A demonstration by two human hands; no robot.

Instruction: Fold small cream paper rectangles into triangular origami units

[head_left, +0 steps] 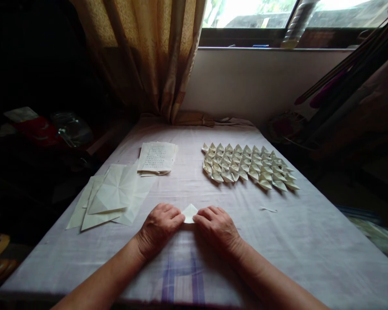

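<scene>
A small folded piece of white paper (190, 213) lies on the pale cloth-covered table (310, 241) between my two hands. My left hand (160, 226) curls its fingers onto the paper's left edge. My right hand (217, 228) pinches the paper's right edge, fingers bent down against the cloth. Only the paper's pointed top shows; the rest is hidden under my fingers.
Rows of several folded paper boats (248, 167) lie at the back right. Creased square sheets (111, 196) are stacked at the left, and printed pages (157, 158) behind them. A small paper scrap (267, 209) lies at the right. A curtain (148, 56) and window wall stand behind.
</scene>
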